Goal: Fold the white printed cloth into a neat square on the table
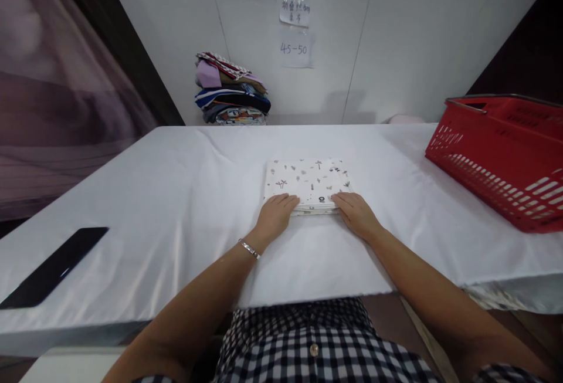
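Observation:
A neatly folded cloth (310, 180), white with small printed palm trees and other little figures, lies flat on the white-covered table in front of me. My left hand (278, 213), a silver bracelet at its wrist, is on the near left corner. The near right corner is under my right hand (355, 213). On both sides the fingers rest along the top, with the thumbs at the front edge, so each hand grips a corner. Several stacked layers show at the front edge between my hands.
A red plastic basket (501, 160) stands at the table's right side. On the left lies a flat black object (55, 268). Behind the far edge is a pile of folded fabrics (233, 90) by the wall, where paper notes (295, 30) hang.

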The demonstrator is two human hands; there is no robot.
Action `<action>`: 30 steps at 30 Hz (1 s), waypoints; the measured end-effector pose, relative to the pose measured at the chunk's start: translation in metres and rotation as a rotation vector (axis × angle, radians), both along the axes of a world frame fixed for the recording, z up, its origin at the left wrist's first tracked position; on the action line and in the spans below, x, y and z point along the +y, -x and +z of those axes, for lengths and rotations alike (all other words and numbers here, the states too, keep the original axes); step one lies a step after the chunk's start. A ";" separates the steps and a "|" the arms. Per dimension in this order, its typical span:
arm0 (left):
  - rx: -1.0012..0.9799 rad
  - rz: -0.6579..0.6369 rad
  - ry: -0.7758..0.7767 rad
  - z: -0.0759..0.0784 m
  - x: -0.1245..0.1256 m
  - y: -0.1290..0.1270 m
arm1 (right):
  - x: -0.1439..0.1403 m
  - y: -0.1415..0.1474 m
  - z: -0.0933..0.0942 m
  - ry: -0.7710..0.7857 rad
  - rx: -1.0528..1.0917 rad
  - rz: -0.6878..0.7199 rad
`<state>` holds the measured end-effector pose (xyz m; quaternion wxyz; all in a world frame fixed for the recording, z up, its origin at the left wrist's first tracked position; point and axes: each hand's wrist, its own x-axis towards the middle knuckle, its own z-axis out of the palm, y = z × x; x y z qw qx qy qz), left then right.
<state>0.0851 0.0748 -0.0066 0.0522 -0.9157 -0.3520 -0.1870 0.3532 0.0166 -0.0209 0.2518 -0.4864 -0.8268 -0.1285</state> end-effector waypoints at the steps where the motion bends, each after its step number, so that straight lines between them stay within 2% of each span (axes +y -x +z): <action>1: 0.000 -0.004 -0.011 0.003 0.004 0.000 | 0.002 -0.001 0.003 -0.001 -0.006 -0.003; 5: -0.002 -0.023 -0.073 0.016 0.022 0.001 | 0.015 -0.006 0.013 -0.024 -0.016 -0.035; 7: 0.005 -0.059 -0.097 0.016 0.027 0.002 | 0.018 -0.009 0.012 -0.027 -0.031 -0.041; 11: 0.040 -0.167 -0.073 -0.005 0.021 0.010 | 0.011 -0.012 -0.003 0.047 -0.079 0.034; 14: 0.018 -0.133 -0.045 -0.020 0.015 0.015 | 0.005 -0.013 -0.012 0.072 -0.080 0.038; 16: -0.003 -0.128 -0.023 -0.023 0.013 0.017 | 0.003 -0.014 -0.014 0.075 -0.083 0.036; 19: -0.022 -0.122 0.005 -0.017 0.011 0.022 | 0.004 -0.014 -0.013 0.079 -0.083 0.038; 23: -0.014 -0.049 0.020 -0.009 0.007 0.038 | 0.003 -0.013 -0.011 0.080 -0.063 0.038; 26: 0.006 0.018 0.057 -0.008 0.004 0.050 | 0.002 -0.012 -0.011 0.080 -0.048 0.043; 30: -0.010 0.025 0.152 -0.005 -0.001 0.058 | 0.000 -0.014 -0.012 0.095 -0.057 0.056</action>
